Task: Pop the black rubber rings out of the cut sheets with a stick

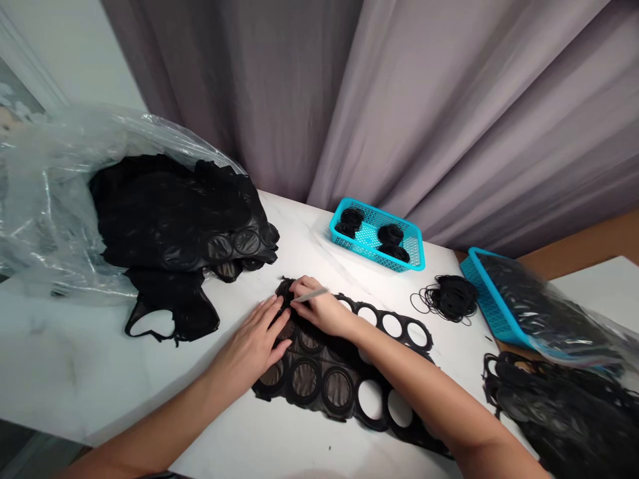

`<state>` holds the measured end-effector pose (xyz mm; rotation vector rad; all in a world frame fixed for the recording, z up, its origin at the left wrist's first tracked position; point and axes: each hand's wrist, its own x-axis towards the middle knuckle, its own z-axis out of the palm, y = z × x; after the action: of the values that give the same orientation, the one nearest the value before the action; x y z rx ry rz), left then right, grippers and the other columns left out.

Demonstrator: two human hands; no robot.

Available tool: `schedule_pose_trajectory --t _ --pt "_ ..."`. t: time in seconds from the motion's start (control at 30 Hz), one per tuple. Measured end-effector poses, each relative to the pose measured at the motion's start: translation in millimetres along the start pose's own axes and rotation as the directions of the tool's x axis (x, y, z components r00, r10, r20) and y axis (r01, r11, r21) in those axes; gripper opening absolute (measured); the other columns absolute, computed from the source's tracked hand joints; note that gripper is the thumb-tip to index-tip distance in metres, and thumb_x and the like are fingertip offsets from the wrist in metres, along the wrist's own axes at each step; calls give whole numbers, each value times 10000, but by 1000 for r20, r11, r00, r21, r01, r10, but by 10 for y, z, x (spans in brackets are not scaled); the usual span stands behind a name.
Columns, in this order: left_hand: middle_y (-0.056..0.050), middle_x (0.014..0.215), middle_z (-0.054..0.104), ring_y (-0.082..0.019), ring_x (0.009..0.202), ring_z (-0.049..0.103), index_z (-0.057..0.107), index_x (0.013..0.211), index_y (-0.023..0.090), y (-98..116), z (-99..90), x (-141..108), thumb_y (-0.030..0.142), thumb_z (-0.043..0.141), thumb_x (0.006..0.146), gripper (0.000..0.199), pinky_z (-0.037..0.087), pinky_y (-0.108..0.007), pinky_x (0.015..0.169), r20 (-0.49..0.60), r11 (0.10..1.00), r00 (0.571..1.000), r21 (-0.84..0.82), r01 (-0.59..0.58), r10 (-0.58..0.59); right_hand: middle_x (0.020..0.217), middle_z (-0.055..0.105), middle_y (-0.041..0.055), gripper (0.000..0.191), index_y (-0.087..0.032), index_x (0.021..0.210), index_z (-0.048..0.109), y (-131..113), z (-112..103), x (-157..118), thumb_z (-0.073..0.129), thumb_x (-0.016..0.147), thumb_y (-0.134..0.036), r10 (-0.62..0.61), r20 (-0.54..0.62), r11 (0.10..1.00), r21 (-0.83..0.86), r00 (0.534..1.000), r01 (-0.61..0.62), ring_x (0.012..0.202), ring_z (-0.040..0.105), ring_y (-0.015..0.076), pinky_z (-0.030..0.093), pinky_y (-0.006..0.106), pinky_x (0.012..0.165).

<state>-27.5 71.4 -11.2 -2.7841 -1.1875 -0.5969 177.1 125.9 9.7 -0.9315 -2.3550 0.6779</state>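
A black perforated rubbery sheet lies flat on the white table, with rows of round openings. Some openings are bare holes, and others still hold a ring with a thin brownish film across it. My left hand rests flat on the sheet, pressing it down with its fingers spread. My right hand pinches a slim grey pointed tool, whose tip sits at the far end of the sheet. That end is partly hidden under my fingers.
A clear plastic bag with black sheets spills over the table's left side. A teal basket holds several black bundles, and a loose black ring bundle lies beside it. A bagged teal basket and a black pile sit right. A grey curtain hangs behind.
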Motion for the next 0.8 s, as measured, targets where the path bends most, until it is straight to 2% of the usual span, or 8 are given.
schedule_pose_trajectory --t 0.1,0.17,0.3,0.37,0.43,0.57,0.67,0.8 --pt "-223 1391 534 -335 1317 501 567 1307 68 5 8 -5 346 461 996 430 448 -495 1080 -10 1000 1000 8 -5 5 992 582 102 122 -201 892 534 6 94 -17 458 936 -115 1 -45 985 -175 999 -9 945 514 235 469 380 874" --pt "-214 1403 528 -336 1330 486 568 1309 81 5 14 -6 350 468 995 425 437 -500 1088 -10 1000 1000 7 3 -3 908 590 87 146 -204 855 523 127 28 8 441 915 -99 95 -172 973 -192 981 -128 868 518 228 467 364 815" --pt "-176 1421 521 -321 1349 466 551 1336 125 -26 -8 8 356 471 999 416 424 -501 1099 0 999 1000 -35 15 -15 832 595 61 151 -198 858 499 393 -341 83 372 925 -151 285 -470 932 -70 836 -356 747 528 200 451 341 724" --pt "-163 1407 534 -321 1347 467 555 1329 137 -37 -59 8 366 466 1002 409 424 -508 1098 -17 998 1000 -58 21 -22 878 624 67 117 -199 866 497 365 -465 82 400 930 -192 296 -490 940 -1 820 -340 765 560 194 451 332 728" --pt "-165 1386 544 -320 1332 481 560 1315 132 -15 -136 -24 357 460 1005 397 434 -504 1089 -40 996 998 -73 43 -46 915 643 69 102 -203 859 502 204 -465 37 432 934 -203 259 -417 963 36 871 -269 813 586 196 455 326 749" --pt "-139 1293 601 -286 1233 565 602 1247 145 142 -264 -220 272 444 1006 316 470 -461 1057 -41 995 997 -82 60 -64 941 636 67 121 -208 933 534 -224 -220 -126 423 962 -168 119 -145 992 52 982 -113 869 588 196 467 326 791" --pt "-148 1297 607 -294 1231 570 597 1265 134 263 -272 -400 264 439 1005 331 468 -472 1056 -57 999 998 -33 27 -29 953 630 62 118 -207 986 546 -378 -46 -222 452 957 -141 76 -18 990 120 997 -74 862 585 185 475 318 794" --pt "-156 1396 548 -297 1302 520 549 1342 140 314 -244 -519 242 451 999 371 458 -480 1071 -29 999 999 -8 35 -35 979 603 61 61 -201 924 552 -380 44 -255 535 928 -143 87 27 968 235 996 -91 891 579 181 481 324 813"
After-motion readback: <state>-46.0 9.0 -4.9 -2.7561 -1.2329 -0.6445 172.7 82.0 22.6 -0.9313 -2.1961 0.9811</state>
